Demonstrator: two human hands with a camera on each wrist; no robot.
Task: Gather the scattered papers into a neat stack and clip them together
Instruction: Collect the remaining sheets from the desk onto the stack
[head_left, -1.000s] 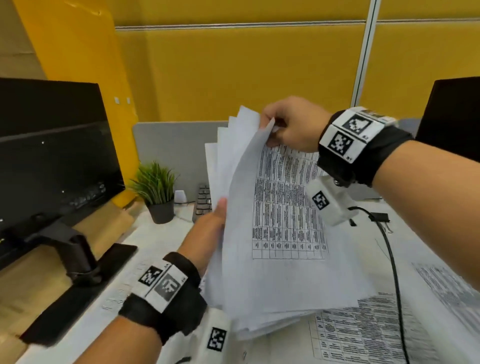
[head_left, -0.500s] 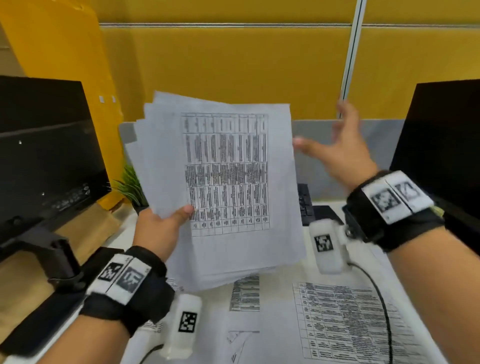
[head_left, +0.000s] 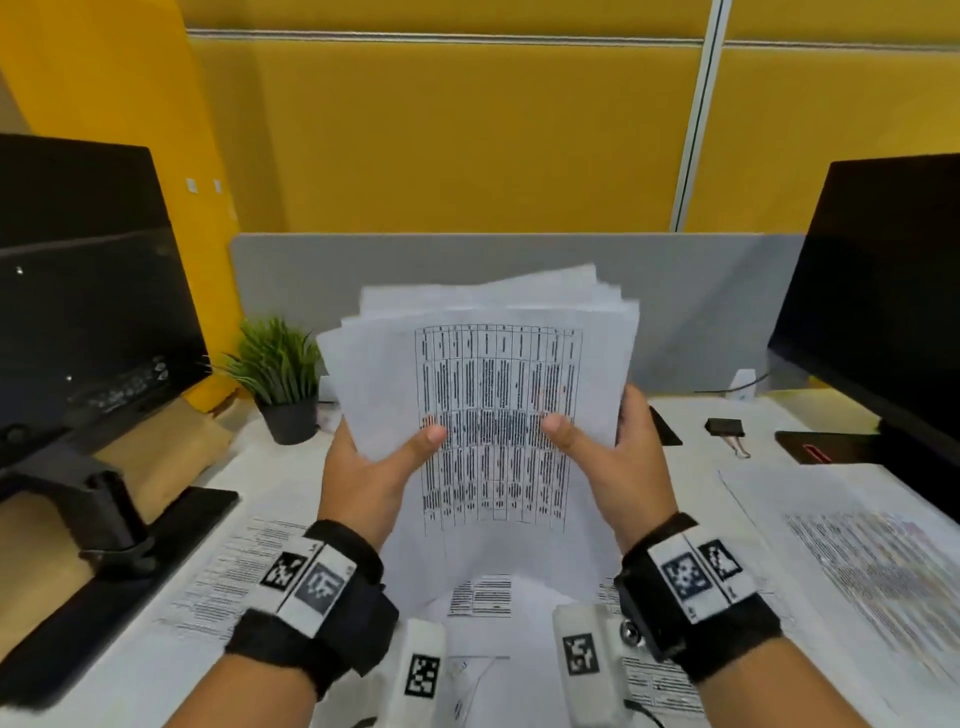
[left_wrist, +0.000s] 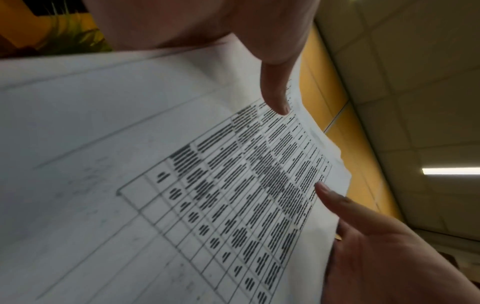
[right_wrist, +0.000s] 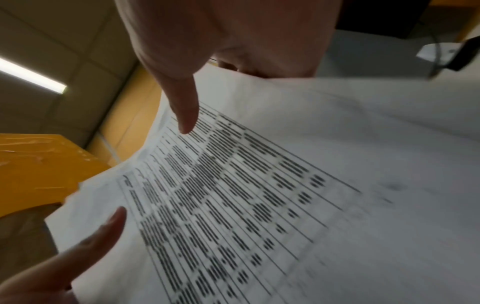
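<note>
Yellow partition panels (head_left: 467, 140) rise behind a grey divider (head_left: 519, 270) at the back of a white worktop (head_left: 270, 478). Two dark monitors flank it, the left monitor (head_left: 78, 291) on a black stand and the right monitor (head_left: 883, 280) at the far edge, with open room between them. Held upright over the middle is one sheaf of papers (head_left: 493, 374), its top edges fanned and uneven, the front sheet printed with a table. The left hand (head_left: 374, 467) grips its left edge and the right hand (head_left: 618, 457) its right edge, each with the thumb pressed on the front sheet and the fingers behind. Loose sheets lie flat on the worktop: one to the left (head_left: 234, 566), one to the right (head_left: 857, 545), and at least two below the wrists (head_left: 480, 597), partly hidden. One small potted plant (head_left: 280, 374) stands just left of the sheaf. One black binder clip (head_left: 727, 431) lies to the right, apart from the papers.
</note>
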